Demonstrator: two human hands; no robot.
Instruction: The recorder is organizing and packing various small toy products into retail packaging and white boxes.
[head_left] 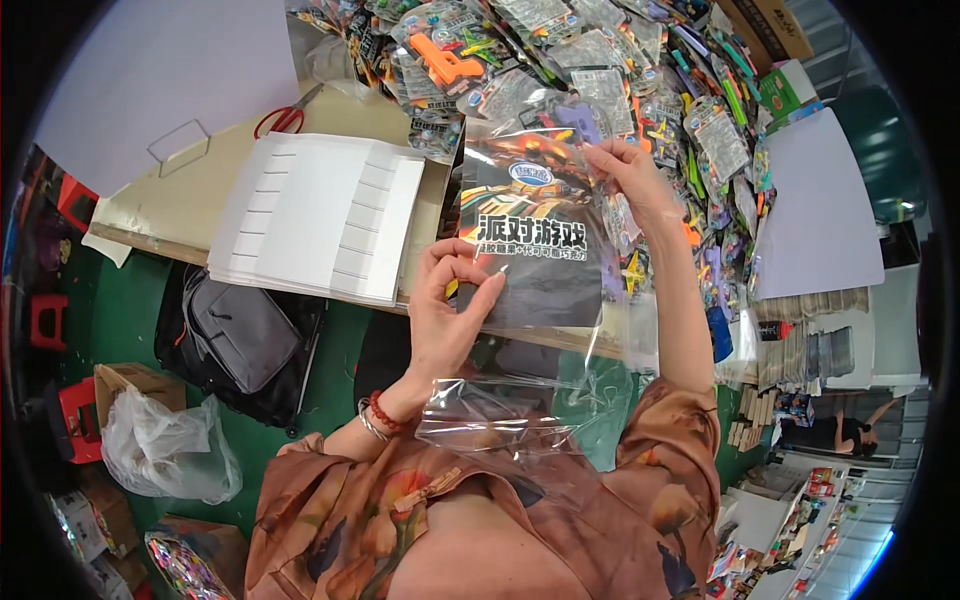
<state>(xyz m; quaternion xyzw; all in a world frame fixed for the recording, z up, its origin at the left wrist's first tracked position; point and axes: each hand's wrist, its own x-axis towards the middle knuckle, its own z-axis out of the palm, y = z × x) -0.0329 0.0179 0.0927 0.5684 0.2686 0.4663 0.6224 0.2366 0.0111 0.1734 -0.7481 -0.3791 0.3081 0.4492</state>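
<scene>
Both my hands hold up a clear plastic bag [505, 415] with a dark, colourfully printed panel [545, 295] in its upper part. My left hand [445, 315] pinches it at the left edge, thumb and fingertips close together. Near the upper right corner, my right hand [637, 185] grips the plastic between thumb and fingers. The bag's transparent lower end is crinkled and hangs over my lap. Whether the panel is a separate card or print on the bag cannot be made out.
White sheets [310, 215] lie stacked on the table, with red-handled scissors [290, 118] behind them. Packaged toys heap up at the far side, an orange toy gun [445, 62] among them. A grey backpack [240, 330] and a white plastic bag [170, 445] are down at the left. Far right, another person [850, 435] shows.
</scene>
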